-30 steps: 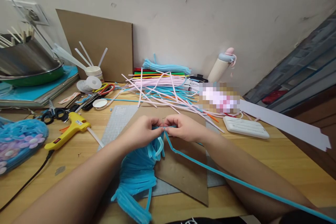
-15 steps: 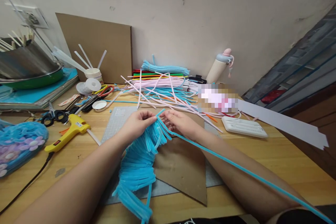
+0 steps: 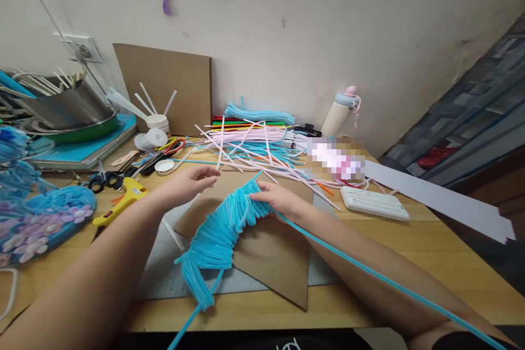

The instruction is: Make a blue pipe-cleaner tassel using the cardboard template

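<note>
A curved piece of bundled blue pipe cleaners (image 3: 219, 229) lies over brown cardboard (image 3: 274, 262). My right hand (image 3: 276, 199) grips its upper right end, thumb on top and the other fingers partly hidden beneath. From that end a long blue strand (image 3: 369, 270) runs over my right forearm to the lower right. My left hand (image 3: 197, 181) is raised to the upper left of the blue piece, apart from it, with its fingers loosely bent and nothing between them. Another blue strand trails from the piece's lower end.
Pink and blue pipe cleaners (image 3: 250, 139) lie at the back. On the left are a yellow glue gun (image 3: 127, 199), black scissors (image 3: 104, 179) and a blue flowered piece (image 3: 49, 224). A white power strip (image 3: 374, 203) and a bottle (image 3: 339, 112) stand right.
My left hand has let go of the blue piece and moved up and left. My right hand now holds the piece's end. The view has shifted left and up.
</note>
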Demonstrator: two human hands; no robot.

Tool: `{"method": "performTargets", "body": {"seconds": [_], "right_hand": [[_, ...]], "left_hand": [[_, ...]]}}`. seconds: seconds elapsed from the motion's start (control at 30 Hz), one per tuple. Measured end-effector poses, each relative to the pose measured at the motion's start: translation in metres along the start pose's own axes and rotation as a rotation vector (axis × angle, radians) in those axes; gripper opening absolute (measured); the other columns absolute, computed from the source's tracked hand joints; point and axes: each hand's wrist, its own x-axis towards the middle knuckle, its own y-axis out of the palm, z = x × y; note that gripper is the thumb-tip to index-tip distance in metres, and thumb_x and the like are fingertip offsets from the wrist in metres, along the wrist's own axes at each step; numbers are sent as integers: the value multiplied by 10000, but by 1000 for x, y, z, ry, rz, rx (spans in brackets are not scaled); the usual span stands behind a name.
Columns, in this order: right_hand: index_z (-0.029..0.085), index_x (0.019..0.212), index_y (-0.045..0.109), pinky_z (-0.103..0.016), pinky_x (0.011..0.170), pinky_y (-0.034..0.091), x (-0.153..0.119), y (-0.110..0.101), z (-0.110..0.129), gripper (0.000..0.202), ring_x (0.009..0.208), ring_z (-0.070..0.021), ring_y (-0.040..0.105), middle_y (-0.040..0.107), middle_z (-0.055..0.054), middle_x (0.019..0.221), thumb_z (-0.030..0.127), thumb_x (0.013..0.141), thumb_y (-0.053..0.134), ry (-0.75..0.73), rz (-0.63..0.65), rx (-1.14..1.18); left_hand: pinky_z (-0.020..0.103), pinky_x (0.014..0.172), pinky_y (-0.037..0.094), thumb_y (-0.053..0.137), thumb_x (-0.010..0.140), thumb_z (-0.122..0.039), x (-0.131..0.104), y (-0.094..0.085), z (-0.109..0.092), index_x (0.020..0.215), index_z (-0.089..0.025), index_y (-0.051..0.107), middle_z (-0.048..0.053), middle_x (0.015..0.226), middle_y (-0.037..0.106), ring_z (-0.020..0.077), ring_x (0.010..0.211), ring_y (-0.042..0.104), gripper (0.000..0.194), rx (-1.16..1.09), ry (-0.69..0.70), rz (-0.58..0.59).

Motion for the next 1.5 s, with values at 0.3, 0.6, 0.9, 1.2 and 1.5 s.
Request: {"method": "performTargets", "body": {"seconds": [0.3,0.6,0.9,1.2,1.5], "right_hand": [[185,719,464,-210,414,390,-32,-8,-21,193,430,-98,508,548,52,534,214,639,638,36,-152,220],[180,753,477,-220,424,419,-42,-7,-27,230,454,-115,544,577,43,561,112,594,629,18,-111,304],[181,878,528,-244,467,459,-44,4,-39,265,558,-153,607,645,0,681,91,633,577,34,-75,394],[130,828,612,-224,480,440,-38,21,-27,248,552,-133,589,655,-51,663,354,847,507,134,177,480],[109,789,616,-247,510,481,-22,37,-28,116,480,-128,584,644,-31,591,162,805,514,356,-43,371]], "left_hand": [[391,827,481,426,815,-540,-105,23,-13,1040,-236,622,76,1080,651,266,984,599,425,341,-51,-314],[417,962,371,450,748,-95,-140,87,-27,1080,-269,617,38,1081,669,234,1012,594,411,890,372,-195],[448,959,384,463,787,-196,-103,89,-3,1153,-200,532,107,1216,560,271,1112,521,373,710,126,-437],[392,852,458,489,809,-211,-75,114,-7,1032,-188,539,76,1002,616,220,948,566,229,311,112,-492],[394,825,430,420,843,-114,-89,110,-4,869,-208,613,65,1033,607,212,962,548,216,490,388,-374]]}}
